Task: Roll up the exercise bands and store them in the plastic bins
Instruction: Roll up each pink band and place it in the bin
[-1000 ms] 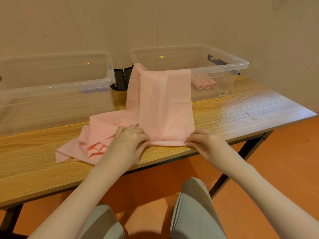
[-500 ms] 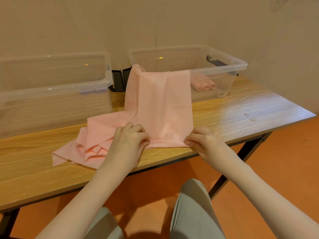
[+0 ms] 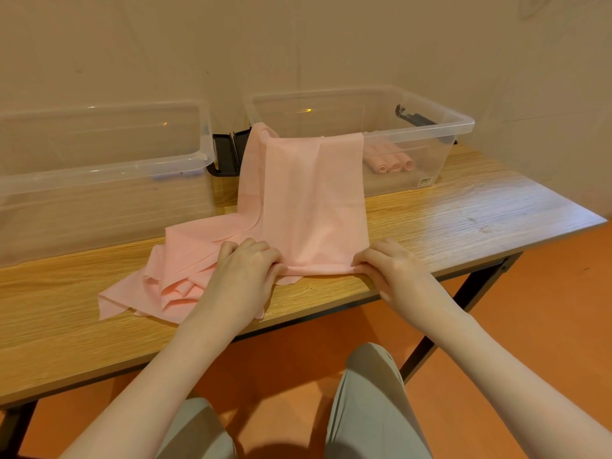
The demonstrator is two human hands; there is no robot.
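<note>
Change: both hands have kept their grip on the near edge of the pink band over the last second; the hem between them now looks slightly more bunched, and the loose heap at the left has barely shifted.
Left hand: left hand (image 3: 244, 265) lies knuckles up on the band, fingers curled over its near left corner and pinching the fabric.
Right hand: right hand (image 3: 389, 268) pinches the near right corner of the same hem with curled fingertips.
Band: pink band (image 3: 311, 200) hangs from the front rim of the right bin, runs down its wall and lies flat on the bench up to the hands; the near hem is gathered into a thin fold between them.
Loose heap: more pink fabric (image 3: 172, 276) lies crumpled on the bench, left of the left hand and partly under it.
Right bin: clear bin (image 3: 440, 127) at the far right of the bench, with three rolled bands (image 3: 392, 162) side by side on its floor.
Left bin: clear bin (image 3: 109, 167) at the far left; nothing visible inside.
Bench: wooden bench (image 3: 463, 213) carries both bins; black latches (image 3: 227, 154) sit between them.
</note>
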